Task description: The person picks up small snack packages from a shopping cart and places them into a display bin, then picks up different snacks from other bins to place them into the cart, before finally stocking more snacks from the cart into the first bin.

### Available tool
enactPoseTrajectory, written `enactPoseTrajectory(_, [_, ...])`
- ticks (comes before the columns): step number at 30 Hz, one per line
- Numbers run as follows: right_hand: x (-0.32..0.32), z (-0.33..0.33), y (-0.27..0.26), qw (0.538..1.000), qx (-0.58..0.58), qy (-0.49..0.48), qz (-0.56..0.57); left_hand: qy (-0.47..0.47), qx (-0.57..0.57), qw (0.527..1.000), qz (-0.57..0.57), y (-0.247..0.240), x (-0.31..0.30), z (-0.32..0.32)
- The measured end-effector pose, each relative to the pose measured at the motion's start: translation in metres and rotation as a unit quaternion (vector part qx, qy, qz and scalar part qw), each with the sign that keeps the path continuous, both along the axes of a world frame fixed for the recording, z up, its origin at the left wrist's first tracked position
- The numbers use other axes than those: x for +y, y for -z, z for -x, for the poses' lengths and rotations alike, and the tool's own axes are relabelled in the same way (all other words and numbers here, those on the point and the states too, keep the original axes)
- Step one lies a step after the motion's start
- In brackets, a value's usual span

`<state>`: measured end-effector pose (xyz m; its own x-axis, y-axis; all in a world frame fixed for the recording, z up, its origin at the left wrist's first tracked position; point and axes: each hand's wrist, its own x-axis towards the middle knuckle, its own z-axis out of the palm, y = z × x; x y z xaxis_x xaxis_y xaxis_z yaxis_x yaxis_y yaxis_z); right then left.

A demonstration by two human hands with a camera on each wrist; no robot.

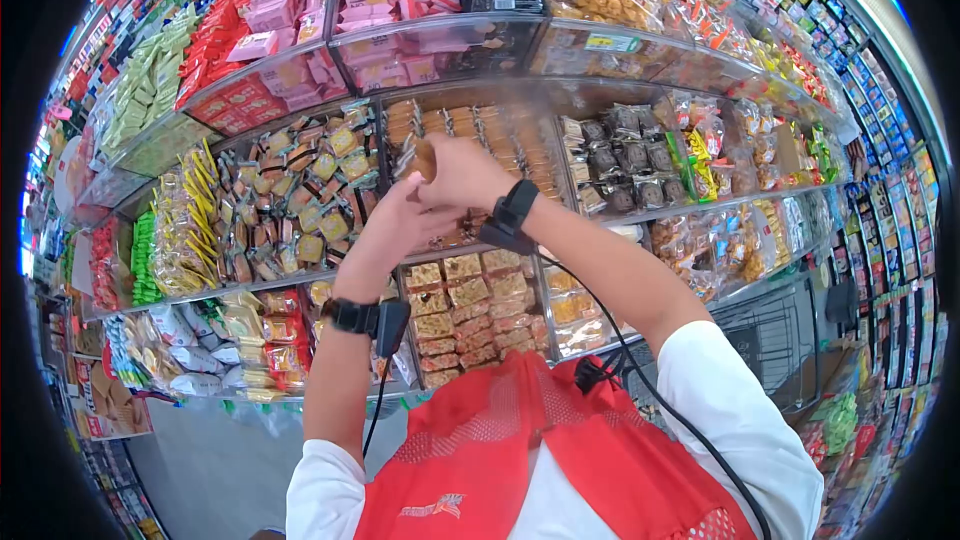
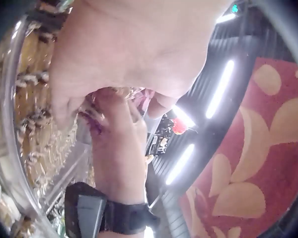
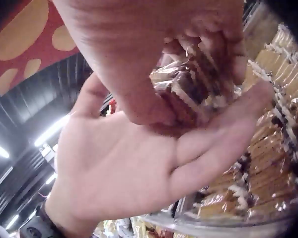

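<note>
Head cam only shows the right hand (image 1: 468,175) and left hand (image 1: 398,218) bunched together at the shelf bin (image 1: 530,152). Right wrist cam's clearer: right fingers clamp wrapped snack bars (image 3: 188,91), with the left palm flat underneath.

A tiered shop shelf (image 1: 680,210) is faced, with bins set side by side on each level. The right hand (image 1: 462,175) and left hand (image 1: 398,222) are raised together before the middle level, the left placed just below and to the left of the right, touching it. A small stack of wrapped biscuits (image 1: 424,156) is held in the right hand, above the left palm. Directly behind the hands a bin of biscuits (image 1: 500,140) is found. To its left a bin of small wrapped sweets (image 1: 300,200) is set; to its right, a bin of small packets (image 1: 625,155). On the next level down, below the hands, a bin of square bars (image 1: 470,310) is placed.
</note>
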<state>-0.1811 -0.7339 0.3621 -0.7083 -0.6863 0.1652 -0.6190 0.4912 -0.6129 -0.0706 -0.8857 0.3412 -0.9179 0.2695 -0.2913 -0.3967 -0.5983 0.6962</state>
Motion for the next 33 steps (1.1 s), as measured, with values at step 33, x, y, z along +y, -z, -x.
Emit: enactPoseTrajectory(33, [-0.053, 0.067, 0.079, 0.998, -0.041, 0.021, -0.050, -0.004, 0.388, 0.426, 0.817, -0.020, -0.054, 0.081])
